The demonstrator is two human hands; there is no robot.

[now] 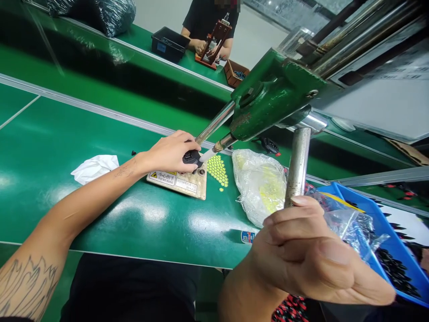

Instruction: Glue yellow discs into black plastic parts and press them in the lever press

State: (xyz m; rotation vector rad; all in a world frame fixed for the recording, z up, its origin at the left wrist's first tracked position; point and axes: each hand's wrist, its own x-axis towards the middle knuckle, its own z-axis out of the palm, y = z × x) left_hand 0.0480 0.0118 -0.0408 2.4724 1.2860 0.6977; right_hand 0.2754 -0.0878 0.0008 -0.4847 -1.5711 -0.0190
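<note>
My left hand (177, 152) is closed round a black plastic part (191, 157) on the base plate (187, 185) of a green hand press (268, 94). The white tip of the press rod (208, 154) comes down at that part; whether it touches I cannot tell. With its fingers wrapped round the metal lever (298, 165) of the press, my right hand (301, 250) is close to the camera. Small yellow-green discs (217, 171) lie in rows just right of the base plate.
A clear plastic bag (259, 183) with yellow discs lies right of the press. Beyond it stands a blue bin (395, 250) of black parts. White crumpled paper (95, 167) is at left, a small labelled bottle (247, 237) near the front edge. Across the bench, a person (211, 27) works at a small press.
</note>
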